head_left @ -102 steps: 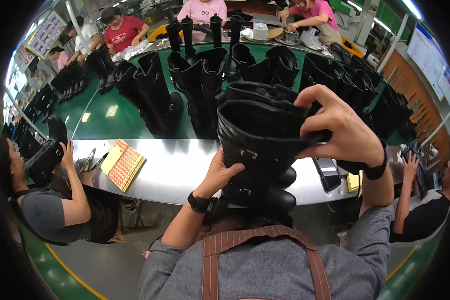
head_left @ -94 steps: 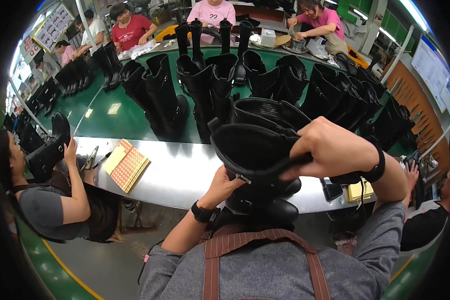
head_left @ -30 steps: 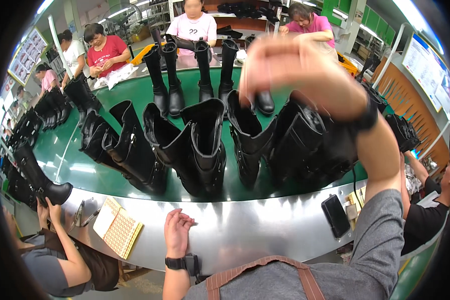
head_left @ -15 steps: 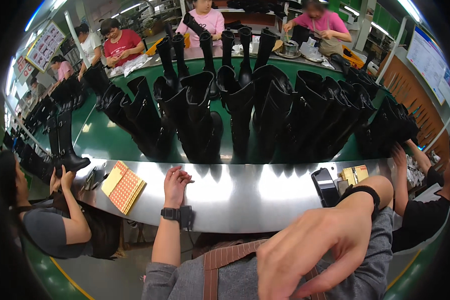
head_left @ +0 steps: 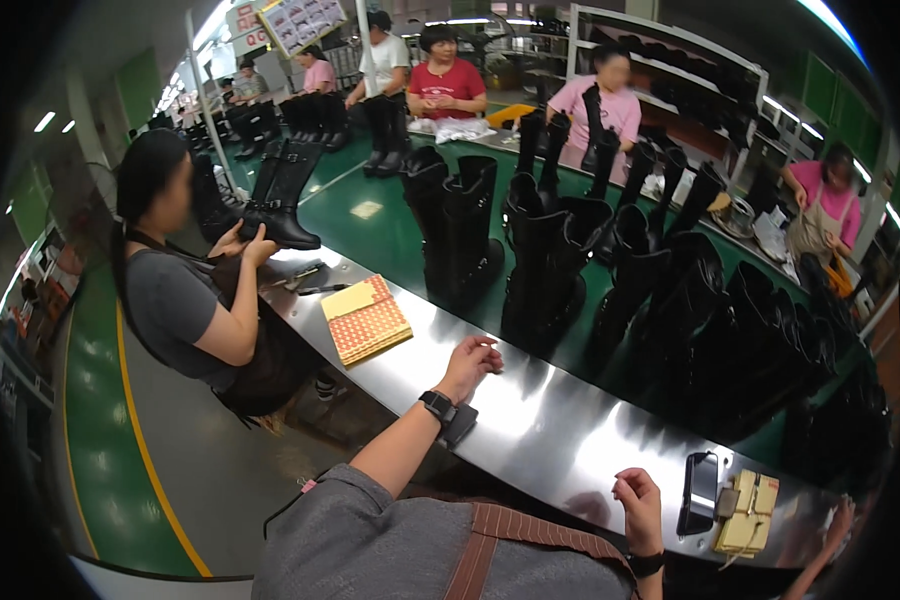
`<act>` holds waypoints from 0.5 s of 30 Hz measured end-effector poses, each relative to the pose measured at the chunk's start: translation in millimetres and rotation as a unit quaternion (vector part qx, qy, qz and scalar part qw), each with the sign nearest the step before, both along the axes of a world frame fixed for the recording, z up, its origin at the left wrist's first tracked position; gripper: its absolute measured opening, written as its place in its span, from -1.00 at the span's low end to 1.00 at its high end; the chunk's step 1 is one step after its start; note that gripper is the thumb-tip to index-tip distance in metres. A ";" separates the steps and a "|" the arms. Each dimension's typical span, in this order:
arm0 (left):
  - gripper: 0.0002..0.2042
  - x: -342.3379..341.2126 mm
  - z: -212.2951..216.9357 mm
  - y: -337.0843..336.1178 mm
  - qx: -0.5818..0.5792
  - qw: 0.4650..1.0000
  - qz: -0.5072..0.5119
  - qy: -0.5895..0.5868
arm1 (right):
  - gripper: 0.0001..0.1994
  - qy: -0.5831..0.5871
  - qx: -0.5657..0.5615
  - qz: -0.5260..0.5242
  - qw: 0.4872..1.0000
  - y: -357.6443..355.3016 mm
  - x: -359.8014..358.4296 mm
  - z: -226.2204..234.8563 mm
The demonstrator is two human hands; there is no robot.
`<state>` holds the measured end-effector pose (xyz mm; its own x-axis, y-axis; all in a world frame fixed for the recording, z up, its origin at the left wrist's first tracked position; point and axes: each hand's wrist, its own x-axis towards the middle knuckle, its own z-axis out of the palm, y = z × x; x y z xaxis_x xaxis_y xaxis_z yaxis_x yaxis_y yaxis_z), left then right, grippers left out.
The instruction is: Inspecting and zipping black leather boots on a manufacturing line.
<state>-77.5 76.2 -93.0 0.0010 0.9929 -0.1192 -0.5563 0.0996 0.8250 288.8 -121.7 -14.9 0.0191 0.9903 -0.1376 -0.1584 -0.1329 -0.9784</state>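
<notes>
Both the left hand [head_left: 468, 368] and right hand [head_left: 640, 504] are empty, fingers loosely curled, over the steel tabletop [head_left: 585, 440] (a black phone [head_left: 699, 494] lies near the right).

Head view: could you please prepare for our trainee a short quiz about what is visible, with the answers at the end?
1. True or false: the left hand wears a glove.

2. Which of these lies nearest to the right hand?
a) the patterned pack at left
b) the black phone
c) the yellow crate at the far side

3. Fill in the colour: the black boots stand on a ____ surface.

Key
1. False; it is bare.
2. b
3. green
</notes>
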 end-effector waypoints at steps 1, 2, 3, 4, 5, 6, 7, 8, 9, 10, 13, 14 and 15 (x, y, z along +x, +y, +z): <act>-0.84 -1.6 -2.3 1.3 0.031 0.999 -0.012 0.002 | -0.86 0.003 0.014 -0.008 1.000 -4.1 1.9 -11.9; -0.83 -4.4 -5.2 1.7 -0.003 1.000 -0.005 0.024 | -0.85 0.001 -0.008 -0.010 1.000 -8.6 1.9 -20.4; -0.83 -6.1 -8.3 2.9 -0.004 0.999 -0.008 0.031 | -0.85 -0.013 -0.028 -0.022 0.999 -12.8 1.8 -25.8; -0.82 -6.9 -9.8 3.5 -0.011 0.999 -0.011 0.034 | -0.87 -0.041 -0.040 -0.015 0.998 -14.5 2.7 -29.0; -0.82 -5.9 -8.7 1.4 -0.003 0.999 -0.008 0.034 | -0.89 -0.075 0.006 -0.034 0.997 -16.6 -0.1 -33.1; -0.81 -2.5 -3.9 -1.3 -0.003 0.999 -0.003 0.033 | -0.90 -0.112 -0.006 -0.059 0.992 -17.0 0.5 -35.0; -0.80 1.9 6.2 -5.1 -0.006 0.999 0.002 0.034 | -0.91 -0.140 0.010 -0.074 0.987 -17.6 -1.8 -38.8; -0.79 6.6 22.0 -13.0 -0.022 0.999 -0.016 0.047 | -0.89 -0.240 0.067 -0.092 0.964 -15.9 -3.2 -42.2; -0.78 11.8 41.7 -26.5 -0.063 0.995 -0.018 0.069 | -0.89 -0.315 0.090 -0.107 0.939 -13.6 -5.8 -47.0; -0.78 24.2 66.8 -40.7 -0.090 0.991 -0.046 0.083 | -0.90 -0.357 0.136 -0.108 0.918 -12.4 -6.0 -51.0; -0.80 48.3 161.7 -91.4 0.145 0.977 -0.155 0.013 | -0.89 -0.446 0.183 -0.075 0.873 -8.3 -5.2 -61.3; -0.78 48.7 194.5 -109.9 0.232 0.959 -0.162 -0.002 | -0.89 -0.451 0.195 -0.077 0.867 -7.3 -5.9 -63.8; -0.72 50.8 223.5 -126.1 0.335 0.932 -0.140 -0.002 | -0.89 -0.458 0.203 -0.078 0.862 -8.0 -4.0 -64.2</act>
